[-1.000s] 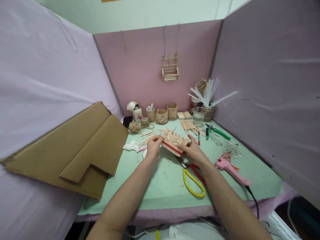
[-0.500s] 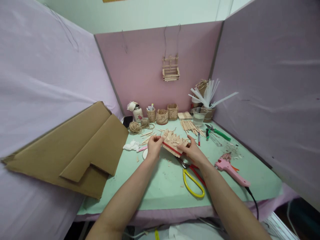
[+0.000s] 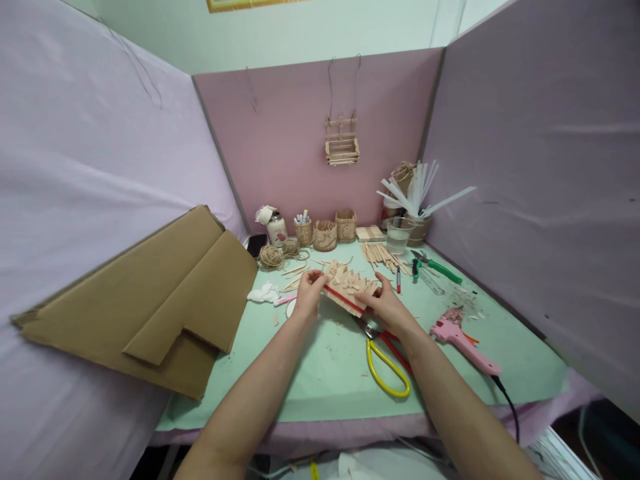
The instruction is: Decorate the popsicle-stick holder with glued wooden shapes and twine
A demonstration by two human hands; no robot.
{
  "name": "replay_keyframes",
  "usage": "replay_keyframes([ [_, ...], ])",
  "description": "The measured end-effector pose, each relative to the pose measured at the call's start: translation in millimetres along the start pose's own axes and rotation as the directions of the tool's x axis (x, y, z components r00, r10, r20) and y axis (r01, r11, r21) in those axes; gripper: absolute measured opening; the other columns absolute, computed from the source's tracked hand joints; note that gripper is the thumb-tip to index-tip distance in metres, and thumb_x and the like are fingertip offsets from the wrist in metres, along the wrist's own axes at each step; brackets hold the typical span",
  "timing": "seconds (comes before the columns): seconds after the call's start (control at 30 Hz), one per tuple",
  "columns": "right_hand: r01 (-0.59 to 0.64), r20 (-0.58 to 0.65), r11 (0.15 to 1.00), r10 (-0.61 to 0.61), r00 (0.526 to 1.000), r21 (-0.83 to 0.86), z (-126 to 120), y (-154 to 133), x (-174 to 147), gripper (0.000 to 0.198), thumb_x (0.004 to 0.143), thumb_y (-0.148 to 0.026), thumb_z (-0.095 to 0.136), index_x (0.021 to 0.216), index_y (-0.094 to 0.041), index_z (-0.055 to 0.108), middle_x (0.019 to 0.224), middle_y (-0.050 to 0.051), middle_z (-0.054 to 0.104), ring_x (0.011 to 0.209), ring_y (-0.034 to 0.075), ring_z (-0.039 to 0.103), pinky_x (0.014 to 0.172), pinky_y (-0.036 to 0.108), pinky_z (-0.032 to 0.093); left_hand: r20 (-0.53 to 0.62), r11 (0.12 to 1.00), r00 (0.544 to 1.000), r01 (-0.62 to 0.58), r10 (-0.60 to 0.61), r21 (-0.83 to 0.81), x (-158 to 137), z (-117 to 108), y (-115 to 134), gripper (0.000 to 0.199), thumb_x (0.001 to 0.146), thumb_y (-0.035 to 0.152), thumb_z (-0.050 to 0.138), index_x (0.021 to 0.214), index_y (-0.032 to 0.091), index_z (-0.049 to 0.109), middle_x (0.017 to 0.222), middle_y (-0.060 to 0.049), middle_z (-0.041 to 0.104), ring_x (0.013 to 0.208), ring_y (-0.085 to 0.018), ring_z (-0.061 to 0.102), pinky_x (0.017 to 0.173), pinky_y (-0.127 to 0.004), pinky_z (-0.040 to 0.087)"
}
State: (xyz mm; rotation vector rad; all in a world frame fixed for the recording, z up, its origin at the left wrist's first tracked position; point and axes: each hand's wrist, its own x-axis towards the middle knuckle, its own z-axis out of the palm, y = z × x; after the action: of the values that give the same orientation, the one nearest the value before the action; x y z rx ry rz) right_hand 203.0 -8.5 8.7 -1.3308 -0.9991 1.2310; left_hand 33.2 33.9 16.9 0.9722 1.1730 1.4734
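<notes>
Between my two hands is a small wooden craft-stick piece [image 3: 346,283] with jagged upper ends, pale petal-like bits on its face and a red band along the lower edge. My left hand [image 3: 311,293] pinches its left end. The right end is gripped by my right hand [image 3: 384,301], thumb across the front. Just below it, scissors [image 3: 386,367] with one yellow and one red handle lie on the table, their tips hidden under the piece. Near my left wrist a white round object [image 3: 291,308] shows in part, beside a pink pen [image 3: 285,299].
A pink glue gun [image 3: 463,340] lies at right, its cord over the edge; green-handled pliers [image 3: 437,267] lie behind it. Craft sticks [image 3: 381,255], twine balls [image 3: 271,257] and stick-covered cups [image 3: 325,235] stand further back. Cardboard [image 3: 170,300] leans at left. A clear water cup [image 3: 397,237] stands back right.
The whole view has shifted slightly, so things sit a little lower in the picture. My hands keep the same hold on the craft-stick piece.
</notes>
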Motion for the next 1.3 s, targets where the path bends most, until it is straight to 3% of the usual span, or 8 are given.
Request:
replay_keyframes([
  [0.23, 0.028, 0.027, 0.999, -0.029, 0.999, 0.037, -1, 8, 4, 0.111, 0.065, -0.035, 0.077, 0.151, -0.024, 0.008, 0.118, 0.010, 0.065, 0.098, 0.023, 0.067, 0.080, 0.034, 0.056, 0.129, 0.988, 0.980, 0.151, -0.151, 0.016, -4, -6, 12, 0.031, 0.059, 0.028, 0.071, 0.088, 0.022, 0.063, 0.096, -0.003, 0.065, 0.088, -0.017, 0.059, 0.069, -0.025, 0.041],
  [0.53, 0.122, 0.022, 0.992, -0.123, 0.992, 0.015, -2, 9, 3, 0.113, 0.064, -0.034, 0.079, 0.150, -0.021, 0.008, 0.119, 0.011, 0.064, 0.104, 0.024, 0.065, 0.091, 0.040, 0.051, 0.234, 0.974, 0.949, 0.223, -0.211, -0.028, -5, -13, 19, 0.039, 0.055, 0.026, 0.075, 0.093, 0.024, 0.072, 0.101, -0.008, 0.069, 0.092, -0.022, 0.061, 0.070, -0.031, 0.048],
  [0.77, 0.201, 0.026, 0.980, -0.201, 0.979, -0.002, -3, 15, 6, 0.114, 0.063, -0.039, 0.080, 0.150, -0.021, 0.008, 0.121, 0.013, 0.063, 0.105, 0.023, 0.064, 0.093, 0.041, 0.049, 0.230, 0.979, 0.956, 0.198, -0.185, -0.037, -7, -15, 22, 0.036, 0.051, 0.025, 0.078, 0.087, 0.021, 0.073, 0.099, -0.009, 0.069, 0.090, -0.023, 0.062, 0.066, -0.031, 0.051],
  [1.3, 0.238, 0.026, 0.966, -0.237, 0.971, -0.104, -3, 11, 0, 0.112, 0.064, -0.040, 0.078, 0.150, -0.021, 0.009, 0.131, 0.014, 0.057, 0.117, 0.024, 0.057, 0.102, 0.042, 0.042, 0.178, 0.984, 0.972, 0.166, -0.153, -0.064, -9, -10, 19, 0.039, 0.050, 0.026, 0.081, 0.086, 0.018, 0.070, 0.091, -0.007, 0.069, 0.084, -0.020, 0.063, 0.065, -0.028, 0.050],
])
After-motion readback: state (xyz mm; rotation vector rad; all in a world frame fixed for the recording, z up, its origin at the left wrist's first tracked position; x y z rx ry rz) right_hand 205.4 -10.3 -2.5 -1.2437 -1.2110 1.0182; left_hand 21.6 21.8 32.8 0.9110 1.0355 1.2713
